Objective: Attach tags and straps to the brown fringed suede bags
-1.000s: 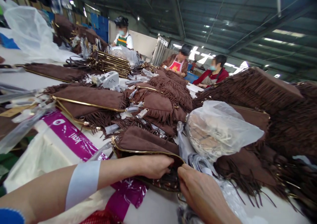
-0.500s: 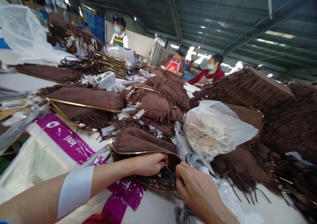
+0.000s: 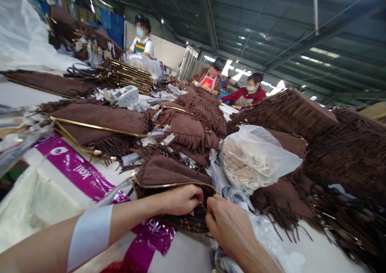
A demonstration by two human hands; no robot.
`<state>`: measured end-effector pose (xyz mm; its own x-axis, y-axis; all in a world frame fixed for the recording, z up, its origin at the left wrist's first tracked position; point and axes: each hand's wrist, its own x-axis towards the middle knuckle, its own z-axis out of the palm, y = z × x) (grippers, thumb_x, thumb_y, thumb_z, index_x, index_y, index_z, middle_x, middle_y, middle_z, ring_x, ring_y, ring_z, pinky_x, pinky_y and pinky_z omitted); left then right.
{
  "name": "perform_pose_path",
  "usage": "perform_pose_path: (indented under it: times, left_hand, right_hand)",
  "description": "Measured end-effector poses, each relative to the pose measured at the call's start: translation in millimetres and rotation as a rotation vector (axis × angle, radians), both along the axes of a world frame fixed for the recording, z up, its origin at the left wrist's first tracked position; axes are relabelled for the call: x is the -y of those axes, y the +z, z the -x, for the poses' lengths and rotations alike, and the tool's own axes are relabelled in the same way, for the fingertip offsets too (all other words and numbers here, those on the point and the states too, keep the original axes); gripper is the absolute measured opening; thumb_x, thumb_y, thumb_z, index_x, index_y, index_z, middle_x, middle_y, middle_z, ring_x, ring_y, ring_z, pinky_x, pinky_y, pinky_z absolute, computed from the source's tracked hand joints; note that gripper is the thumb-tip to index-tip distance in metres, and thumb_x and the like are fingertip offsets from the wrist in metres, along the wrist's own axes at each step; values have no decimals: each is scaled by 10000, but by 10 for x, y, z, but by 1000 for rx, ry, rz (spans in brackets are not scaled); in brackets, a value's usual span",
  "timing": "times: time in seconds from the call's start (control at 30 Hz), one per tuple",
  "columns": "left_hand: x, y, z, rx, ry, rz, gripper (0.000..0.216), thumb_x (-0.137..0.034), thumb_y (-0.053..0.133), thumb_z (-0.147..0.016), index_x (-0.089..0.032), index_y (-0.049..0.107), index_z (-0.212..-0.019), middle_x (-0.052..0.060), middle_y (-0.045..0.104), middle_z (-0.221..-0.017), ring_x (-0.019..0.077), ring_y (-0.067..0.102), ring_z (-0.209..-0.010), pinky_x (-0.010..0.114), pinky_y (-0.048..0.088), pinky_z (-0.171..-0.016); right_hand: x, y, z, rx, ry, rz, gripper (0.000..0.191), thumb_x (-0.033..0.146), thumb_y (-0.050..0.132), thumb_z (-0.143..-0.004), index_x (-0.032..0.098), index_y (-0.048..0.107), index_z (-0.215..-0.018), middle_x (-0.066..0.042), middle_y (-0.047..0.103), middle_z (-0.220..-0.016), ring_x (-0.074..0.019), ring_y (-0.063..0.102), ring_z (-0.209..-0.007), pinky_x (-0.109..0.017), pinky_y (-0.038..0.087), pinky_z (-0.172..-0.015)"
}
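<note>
Both hands (image 3: pixel 183 198) (image 3: pixel 229 224) pinch the brown fringed bag (image 3: pixel 169 174) (beside "kail" print (image 3: pixel 83 170)).

A factory hall: steel roof trusses (image 3: pixel 271 19) overhead, long worktable (image 3: pixel 325 249) heaped with brown fringed bags (image 3: pixel 193 128), masked co-workers (image 3: pixel 247 94) in aprons alongside.

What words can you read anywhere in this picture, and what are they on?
"kaili", or close to it: white letters seen upside down on the magenta band of the white plastic sack; the last letters are unclear.
A white round logo beside it: no letters legible.
A zigzag mark on the white tape dispenser: not a word.
The co-workers' aprons: too small to read.
</note>
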<state>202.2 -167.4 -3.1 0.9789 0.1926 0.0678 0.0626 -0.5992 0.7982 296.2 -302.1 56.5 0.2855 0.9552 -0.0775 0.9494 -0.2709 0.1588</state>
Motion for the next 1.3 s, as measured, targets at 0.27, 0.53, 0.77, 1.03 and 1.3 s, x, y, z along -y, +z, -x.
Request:
perform_pose_path:
  times: [0.27, 0.53, 0.77, 1.03, 1.3]
  left_hand:
    - [47, 138, 33, -51, -12, -250, 179, -3, 551, -764, -136, 671, -758, 73, 718, -796, 213, 646, -747, 265, 461, -659]
    - [63, 542, 385, 105, 77, -207, 105, -99, 545, -754, -159, 594, -683, 25, 657, -705, 159, 585, -661, 238, 400, -595]
    - [151, 351, 291, 107, 134, 843, 118, -275, 545, -698, -160, 537, -674, -20, 607, -573, 80, 467, -434, 184, 322, -418]
    - [294, 168, 208, 197, 235, 1047, 194, -253, 685, -599, -124, 595, -714, 25, 668, -626, 118, 603, -506, 225, 488, -519]
    - [399, 89, 173, 248, 358, 948, 213, -315, 635, -646, -126, 603, -739, -8, 596, -588, 92, 542, -475, 193, 458, -469]
  right_hand:
    - [30, 22, -129, -518, -6, -79, 145, 103, 523, -835, 184, 643, -829, -28, 669, -815, -188, 627, -800, -266, 378, -665]
    - [279, 200, -182, -1691, -372, -127, 297, 392, 805, -731, 159, 626, -778, 18, 643, -632, -80, 563, -533, -166, 394, -491]
    - [319, 4, -174, -1892, -321, -362, 403, 457, 884, -662, 177, 723, -903, -67, 750, -912, -175, 701, -870, -268, 528, -800]
    - [225, -188, -98, -1513, -291, -693, 425, 586, 814, -677, 183, 720, -775, 24, 619, -566, -98, 571, -483, -191, 432, -492]
    - [191, -246, -102, -1314, -262, -739, 458, 659, 728, -724, 201, 699, -727, 33, 583, -523, -98, 535, -421, -192, 389, -449]
